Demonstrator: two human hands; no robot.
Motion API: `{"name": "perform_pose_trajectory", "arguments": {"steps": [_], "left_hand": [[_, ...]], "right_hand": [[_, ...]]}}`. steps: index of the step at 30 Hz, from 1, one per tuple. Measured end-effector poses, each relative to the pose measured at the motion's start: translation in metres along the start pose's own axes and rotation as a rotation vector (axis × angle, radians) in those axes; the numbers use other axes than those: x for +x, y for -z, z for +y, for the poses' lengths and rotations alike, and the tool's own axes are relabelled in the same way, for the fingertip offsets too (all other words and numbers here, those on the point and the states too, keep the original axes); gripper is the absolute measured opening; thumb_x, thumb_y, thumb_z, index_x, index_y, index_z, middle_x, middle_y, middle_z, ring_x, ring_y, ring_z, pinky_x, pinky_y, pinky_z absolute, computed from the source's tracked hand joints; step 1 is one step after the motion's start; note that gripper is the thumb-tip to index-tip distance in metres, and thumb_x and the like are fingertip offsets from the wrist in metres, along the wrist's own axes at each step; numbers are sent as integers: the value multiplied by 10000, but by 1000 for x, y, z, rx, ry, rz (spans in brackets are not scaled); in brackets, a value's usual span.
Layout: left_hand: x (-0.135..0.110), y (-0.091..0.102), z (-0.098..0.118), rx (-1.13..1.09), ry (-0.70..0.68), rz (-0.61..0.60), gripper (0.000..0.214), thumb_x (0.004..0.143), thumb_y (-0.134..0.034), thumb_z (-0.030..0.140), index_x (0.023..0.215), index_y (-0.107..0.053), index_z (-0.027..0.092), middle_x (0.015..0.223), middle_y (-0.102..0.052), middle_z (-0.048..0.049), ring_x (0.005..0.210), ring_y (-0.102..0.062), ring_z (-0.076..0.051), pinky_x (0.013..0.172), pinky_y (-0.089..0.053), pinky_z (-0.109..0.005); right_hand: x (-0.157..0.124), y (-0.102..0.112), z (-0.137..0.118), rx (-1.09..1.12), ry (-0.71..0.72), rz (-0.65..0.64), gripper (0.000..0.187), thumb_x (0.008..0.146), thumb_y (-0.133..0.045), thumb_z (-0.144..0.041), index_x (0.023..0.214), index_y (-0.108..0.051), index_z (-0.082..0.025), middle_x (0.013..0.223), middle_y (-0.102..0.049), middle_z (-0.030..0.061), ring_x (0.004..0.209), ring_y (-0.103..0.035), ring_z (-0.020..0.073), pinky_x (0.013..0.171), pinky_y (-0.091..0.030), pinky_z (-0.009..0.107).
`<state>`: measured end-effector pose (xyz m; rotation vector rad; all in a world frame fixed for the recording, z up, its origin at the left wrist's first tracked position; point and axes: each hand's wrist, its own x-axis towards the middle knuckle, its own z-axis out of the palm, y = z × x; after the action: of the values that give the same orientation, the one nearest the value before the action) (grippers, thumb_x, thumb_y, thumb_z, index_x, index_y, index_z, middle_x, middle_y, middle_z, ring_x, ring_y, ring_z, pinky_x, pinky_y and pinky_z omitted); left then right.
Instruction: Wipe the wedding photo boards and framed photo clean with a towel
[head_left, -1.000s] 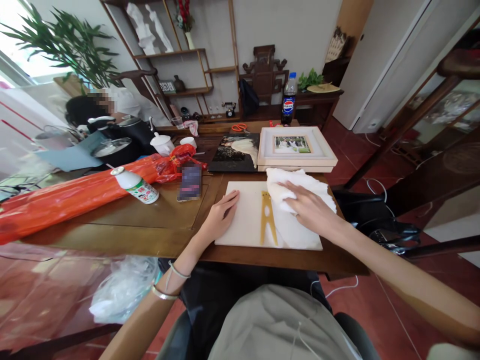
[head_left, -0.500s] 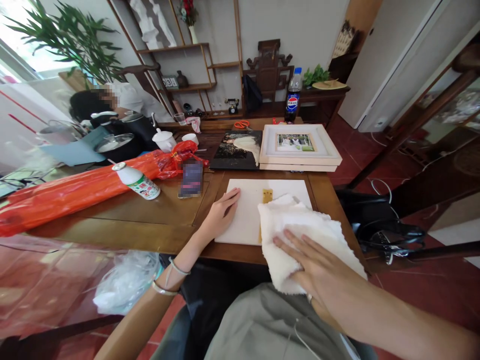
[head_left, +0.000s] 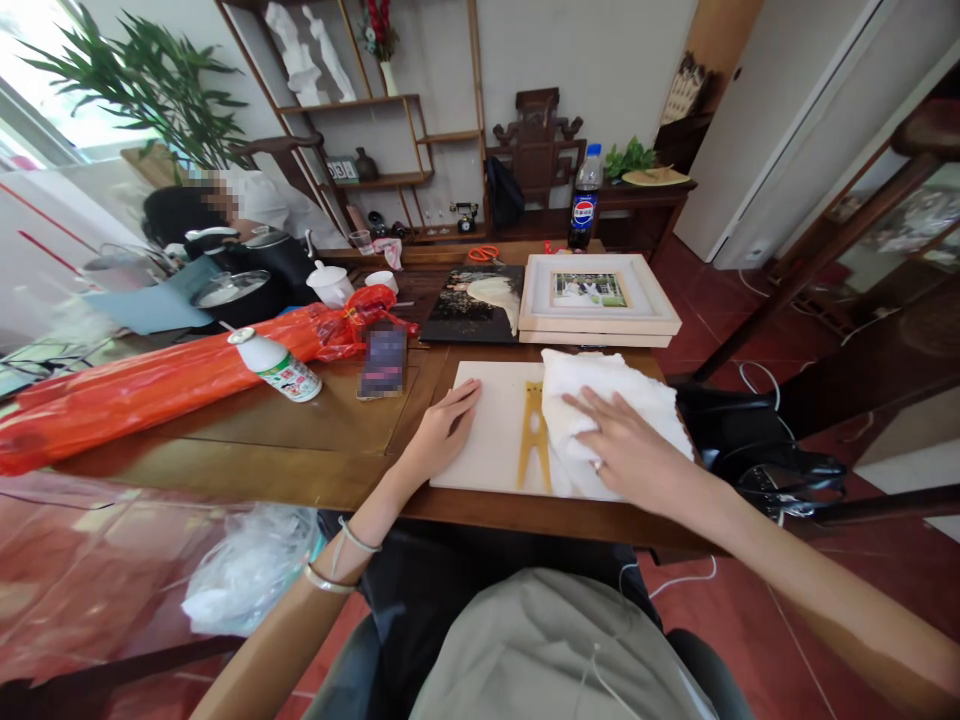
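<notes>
A flat white board lies near the table's front edge, with a tan A-shaped stand on its face. It looks like the back of a picture frame. My left hand rests flat on the board's left side, fingers stretched out and nothing held. Over the right part of the board spreads a white towel, covering that side and its corner. My right hand holds the towel against the board, its fingers partly bent into the cloth.
Beyond the board lie a dark photo panel and a cream box frame with a picture. A cola bottle stands behind them. To the left are a phone, a white bottle and a long red plastic-wrapped bundle. Another person sits far left.
My right hand and the towel have moved forward and up from the board's front edge onto its right side. More of the tan stand shows. My left hand stays where it was.
</notes>
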<state>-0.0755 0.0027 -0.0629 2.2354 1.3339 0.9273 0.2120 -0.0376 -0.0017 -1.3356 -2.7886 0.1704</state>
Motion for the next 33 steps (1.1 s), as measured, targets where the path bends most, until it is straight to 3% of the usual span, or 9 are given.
{"name": "perform_pose_trajectory", "arguments": {"steps": [4, 7, 11, 16, 19, 22, 29, 33], "left_hand": [[0, 0, 0, 4, 2, -6, 444, 966, -382, 314, 1337, -566, 154, 1447, -488, -98, 1369, -422, -240, 1181, -277, -440], [0, 0, 0, 6, 2, -8, 449, 966, -379, 310, 1345, -557, 148, 1453, -480, -100, 1373, -417, -239, 1181, -277, -441], [0, -1, -1, 4, 1, -3, 449, 964, -380, 314, 1338, -564, 148, 1443, -493, -99, 1367, -426, -239, 1179, -281, -443], [0, 0, -1, 3, 3, -2, 456, 963, -383, 309, 1340, -559, 124, 1441, -491, -113, 1366, -428, -239, 1176, -288, -438], [0, 0, -1, 8, -4, -6, 460, 962, -383, 306, 1341, -556, 111, 1440, -490, -120, 1367, -427, -236, 1175, -292, -428], [1, 0, -1, 12, -3, -3, 460, 962, -381, 303, 1340, -557, 107, 1439, -491, -122, 1368, -425, -241, 1176, -290, -436], [0, 0, -1, 15, -6, -3, 447, 960, -381, 286, 1337, -562, 127, 1440, -494, -114, 1369, -424, -242, 1175, -290, -441], [0, -1, -1, 14, -9, 3, 449, 961, -376, 292, 1327, -570, 117, 1432, -503, -122, 1365, -430, -243, 1174, -289, -440]], "right_hand": [[-44, 9, -41, 50, 85, -129, 406, 678, -491, 13, 986, -727, -107, 1528, -329, 203, 1421, -194, 429, 1095, -295, 645], [-53, 14, -48, 98, 80, -166, 415, 659, -488, 14, 960, -734, -132, 1525, -347, 171, 1421, -215, 410, 1105, -317, 613], [-24, 9, -19, 120, 31, -75, 500, 651, -506, 13, 1071, -716, -156, 1544, -333, 126, 1436, -221, 348, 1154, -251, 561], [20, -9, 30, 6, 56, 140, 271, 793, -571, -147, 1014, -726, -167, 1516, -392, 123, 1429, -263, 337, 1151, -184, 595], [27, -10, 40, -50, 60, 167, 247, 826, -549, -160, 1007, -718, -168, 1511, -400, 122, 1427, -264, 352, 1122, -194, 646], [14, -4, 25, -47, 53, 96, 326, 766, -527, -51, 1020, -710, -140, 1512, -391, 149, 1426, -252, 373, 1105, -242, 648], [-55, -2, -41, 12, 125, -64, 316, 695, -527, -1, 899, -733, -124, 1529, -328, 204, 1419, -189, 445, 1079, -284, 677], [-51, -1, -40, 6, 77, -68, 378, 681, -502, 15, 931, -739, -143, 1538, -327, 162, 1424, -214, 399, 1103, -289, 631]]}}
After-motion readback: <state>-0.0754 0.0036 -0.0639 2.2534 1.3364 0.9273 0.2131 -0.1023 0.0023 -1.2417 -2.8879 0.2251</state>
